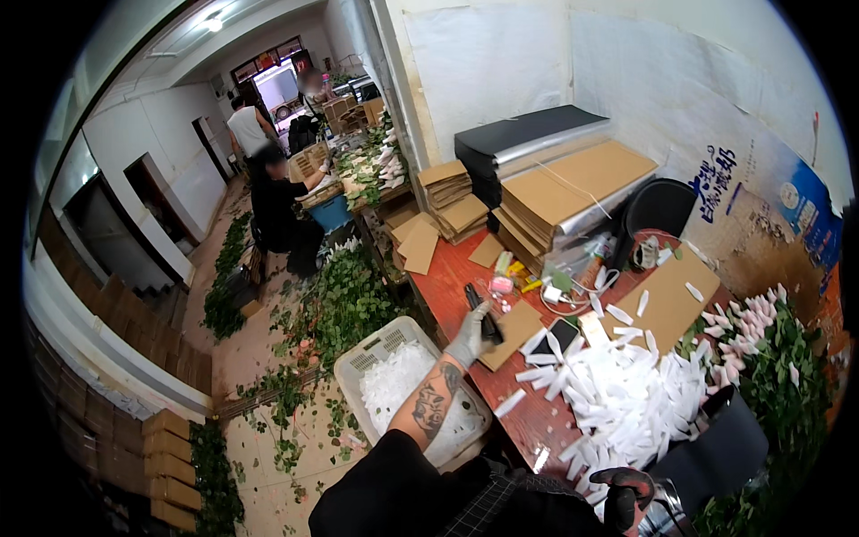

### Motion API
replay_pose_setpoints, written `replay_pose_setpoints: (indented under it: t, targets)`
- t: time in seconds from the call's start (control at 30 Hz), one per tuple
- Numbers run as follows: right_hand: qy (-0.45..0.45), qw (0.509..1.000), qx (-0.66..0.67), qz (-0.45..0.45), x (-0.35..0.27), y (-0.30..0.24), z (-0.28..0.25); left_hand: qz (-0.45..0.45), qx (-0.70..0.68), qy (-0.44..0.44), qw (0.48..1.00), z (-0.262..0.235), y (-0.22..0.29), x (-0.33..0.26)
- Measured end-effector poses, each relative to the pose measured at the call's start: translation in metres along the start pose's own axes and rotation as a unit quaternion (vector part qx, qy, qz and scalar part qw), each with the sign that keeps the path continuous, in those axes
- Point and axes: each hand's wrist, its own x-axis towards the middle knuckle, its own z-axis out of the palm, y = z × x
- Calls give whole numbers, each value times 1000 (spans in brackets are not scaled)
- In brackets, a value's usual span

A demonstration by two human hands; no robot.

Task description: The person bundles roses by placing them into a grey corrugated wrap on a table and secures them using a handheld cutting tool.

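Observation:
My left hand [468,338], in a pale glove, reaches over the table's left edge. It is closed round a long black hand tool [484,315], whose exact kind I cannot make out. My right hand [624,495], in a dark glove with reddish patches, is low at the table's near edge. Its fingers are curled, and what they hold, if anything, is hidden. A shiny silver thing [667,508] shows beside it. Just beyond lies a heap of narrow white sleeves [626,394]. A dark phone [561,336] lies by the heap, near flat cardboard [512,333].
A white plastic basket [351,365] of white bits stands left of the red table [447,285]. Stacked cardboard [573,183] and a black bin [662,210] stand behind. Pink roses [752,336] lie right. Leaves [344,291] litter the floor; several people are farther off.

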Motion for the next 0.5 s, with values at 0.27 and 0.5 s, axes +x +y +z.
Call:
replay_pose_setpoints:
  t: [0.27, 0.5]
  targets:
    - [-3, 999, 20, 47, 59, 16, 85, -5, 782, 235, 578, -74, 94, 91]
    - [-1, 998, 11, 62, 83, 22, 120, 17, 829, 209, 519, -73, 86, 116]
